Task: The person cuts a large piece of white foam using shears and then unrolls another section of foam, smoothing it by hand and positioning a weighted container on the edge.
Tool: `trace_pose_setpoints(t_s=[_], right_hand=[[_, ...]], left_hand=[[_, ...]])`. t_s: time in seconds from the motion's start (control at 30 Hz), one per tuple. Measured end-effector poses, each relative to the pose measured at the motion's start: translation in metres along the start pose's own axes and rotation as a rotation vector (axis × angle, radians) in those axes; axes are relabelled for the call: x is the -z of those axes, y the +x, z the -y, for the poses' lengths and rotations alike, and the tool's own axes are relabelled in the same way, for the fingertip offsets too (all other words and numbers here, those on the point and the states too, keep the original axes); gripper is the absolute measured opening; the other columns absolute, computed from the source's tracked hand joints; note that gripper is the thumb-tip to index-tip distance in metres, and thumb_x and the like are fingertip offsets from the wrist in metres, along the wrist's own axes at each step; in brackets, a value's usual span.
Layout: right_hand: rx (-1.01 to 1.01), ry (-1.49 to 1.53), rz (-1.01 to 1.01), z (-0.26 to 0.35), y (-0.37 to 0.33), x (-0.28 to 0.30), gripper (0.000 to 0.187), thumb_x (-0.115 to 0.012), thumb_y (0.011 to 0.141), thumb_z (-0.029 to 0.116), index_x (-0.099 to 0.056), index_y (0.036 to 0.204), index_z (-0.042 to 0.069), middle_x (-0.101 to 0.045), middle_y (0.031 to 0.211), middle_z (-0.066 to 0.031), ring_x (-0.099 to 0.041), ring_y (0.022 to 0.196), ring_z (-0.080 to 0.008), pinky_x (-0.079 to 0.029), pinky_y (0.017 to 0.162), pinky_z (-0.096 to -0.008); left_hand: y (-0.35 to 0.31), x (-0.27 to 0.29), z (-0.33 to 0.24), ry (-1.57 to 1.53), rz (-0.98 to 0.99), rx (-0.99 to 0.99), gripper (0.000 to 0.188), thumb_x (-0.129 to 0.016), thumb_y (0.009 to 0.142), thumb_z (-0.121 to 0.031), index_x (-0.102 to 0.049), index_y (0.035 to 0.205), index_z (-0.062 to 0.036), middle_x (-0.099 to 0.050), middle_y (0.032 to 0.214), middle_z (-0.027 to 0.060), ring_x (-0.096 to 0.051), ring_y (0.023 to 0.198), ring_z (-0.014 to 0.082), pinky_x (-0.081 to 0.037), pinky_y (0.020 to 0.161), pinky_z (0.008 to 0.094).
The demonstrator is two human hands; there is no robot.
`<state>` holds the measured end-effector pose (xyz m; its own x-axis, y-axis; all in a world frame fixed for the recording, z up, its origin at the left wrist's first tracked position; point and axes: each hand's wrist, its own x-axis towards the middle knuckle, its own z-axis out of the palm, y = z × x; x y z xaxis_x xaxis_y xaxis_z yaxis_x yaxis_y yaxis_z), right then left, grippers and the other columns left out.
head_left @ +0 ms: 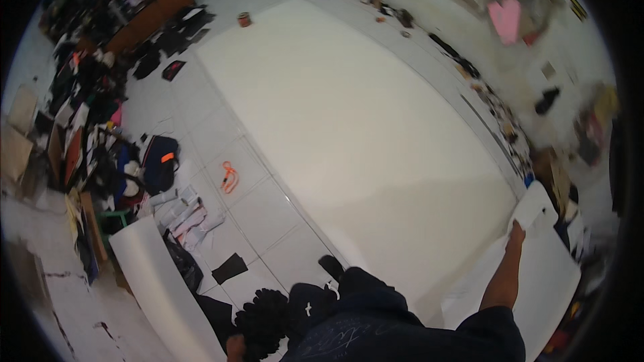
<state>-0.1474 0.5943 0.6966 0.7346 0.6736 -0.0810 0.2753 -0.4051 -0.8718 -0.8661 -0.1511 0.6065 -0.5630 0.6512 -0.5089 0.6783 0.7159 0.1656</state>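
Note:
A large off-white sheet (322,107) lies flat across the tiled floor in front of me. At the right, my right hand (516,232) is closed on the edge of a curved white sheet (547,261), which rises beside my arm and has a small dark hole near its top. Whether it joins the sheet on the floor I cannot tell. My left hand (235,347) shows only in part at the lower edge, its fingers hidden. It is next to dark cloth, between a bent white panel (157,281) and a bunch of black ruffled material (261,322).
An orange cord (229,177), a dark blue bag (159,163), folded pale packets (184,214) and a black cloth piece (230,269) lie on the left floor. Heaped clutter (94,100) lines the left wall. A reddish can (243,19) stands by the sheet's far corner. Small items line the right wall.

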Motion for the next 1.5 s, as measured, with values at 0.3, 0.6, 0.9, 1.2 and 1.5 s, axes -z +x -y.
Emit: trace_pose_setpoints(t_s=[0.3,0.6,0.9,1.2,1.5], right_hand=[[0.009,-0.131,0.028,0.090,-0.020,-0.172,0.051,-0.055,0.081,0.018,-0.048,0.124,-0.010,-0.060,0.116,-0.0193,-0.060,0.099,-0.0328,-0.047,0.086,-0.0405],[0.066,-0.086,0.006,0.210,-0.119,-0.380,0.042,-0.048,0.083,0.020,-0.055,0.113,-0.008,-0.062,0.098,-0.0156,-0.058,0.083,-0.0261,-0.047,0.076,-0.0379],[0.075,-0.062,-0.132,0.308,-0.193,-0.612,0.034,-0.048,0.081,0.019,-0.057,0.102,-0.006,-0.060,0.086,-0.0134,-0.055,0.074,-0.0246,-0.045,0.069,-0.0377],[0.073,-0.137,-0.051,0.456,-0.277,-0.820,0.036,-0.047,0.081,0.017,-0.055,0.108,-0.007,-0.060,0.095,-0.0142,-0.056,0.082,-0.0246,-0.045,0.073,-0.0370],[0.211,-0.690,-0.196,0.497,-0.378,-1.054,0.024,-0.049,0.082,0.014,-0.063,0.091,-0.003,-0.066,0.088,-0.0200,-0.063,0.080,-0.0356,-0.050,0.076,-0.0424]], left_hand=[[0.254,0.078,-0.015,-0.742,0.267,0.661,0.032,-0.057,0.086,-0.033,-0.059,0.091,-0.0014,-0.062,0.082,0.0157,-0.061,0.070,0.0284,-0.048,0.066,0.0405],[0.524,0.419,0.183,-0.631,-0.304,0.499,0.039,-0.056,0.089,-0.026,-0.056,0.114,0.0044,-0.063,0.097,0.0183,-0.060,0.088,0.0280,-0.046,0.084,0.0365],[0.813,0.607,0.203,-0.293,-0.511,0.043,0.020,-0.049,0.093,-0.020,-0.061,0.093,-0.0044,-0.056,0.073,0.0039,-0.052,0.065,0.0163,-0.043,0.061,0.0334],[0.923,0.539,0.193,-0.744,0.335,0.660,0.025,-0.047,0.089,-0.025,-0.062,0.095,-0.0057,-0.062,0.087,0.0116,-0.059,0.081,0.0278,-0.047,0.068,0.0435],[1.237,0.809,0.412,0.379,-0.292,-0.244,0.029,-0.045,0.093,-0.029,-0.061,0.098,-0.0059,-0.061,0.085,0.0127,-0.059,0.082,0.0302,-0.047,0.067,0.0440]])
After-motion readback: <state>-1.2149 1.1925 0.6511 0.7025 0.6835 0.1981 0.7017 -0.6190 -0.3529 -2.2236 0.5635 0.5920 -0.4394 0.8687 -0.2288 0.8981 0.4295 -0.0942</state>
